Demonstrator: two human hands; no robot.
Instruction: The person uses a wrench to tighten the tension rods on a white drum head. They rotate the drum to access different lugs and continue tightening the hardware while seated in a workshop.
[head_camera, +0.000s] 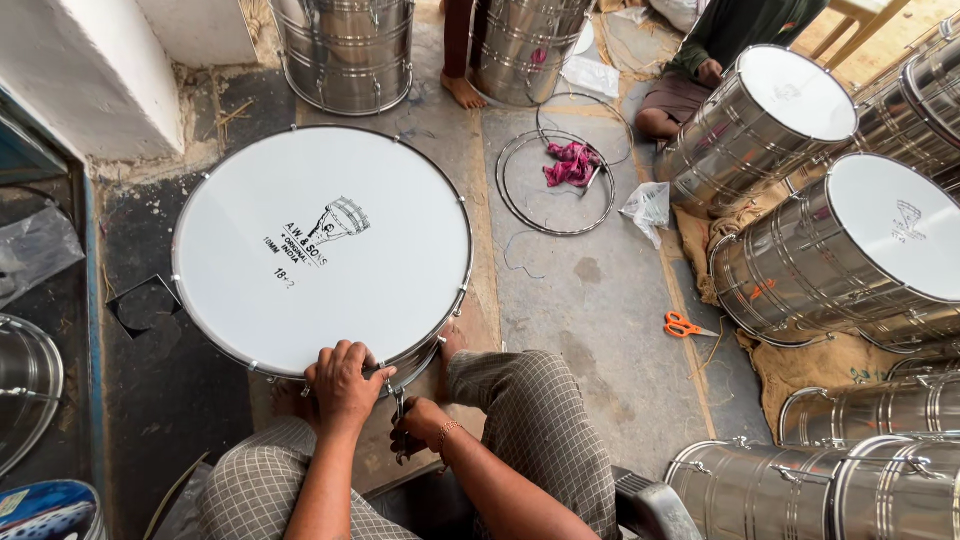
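Observation:
A large steel drum with a white round head (320, 245) stands upright on the floor between my knees. My left hand (342, 380) is closed over the near rim of the drum. Just below the rim, my right hand (420, 425) grips a small dark metal tool (400, 405) held against the drum's side. My legs in checked trousers frame the lower edge of the drum. What the tool's tip touches is hidden by my hands.
Several shiny steel drums (850, 240) lie stacked at the right on burlap, two more stand at the back. Metal hoops (555, 185) with a pink cloth (572, 163) lie on the floor. Orange scissors (685, 325) lie near the right drums. Another person (715, 50) sits at the back.

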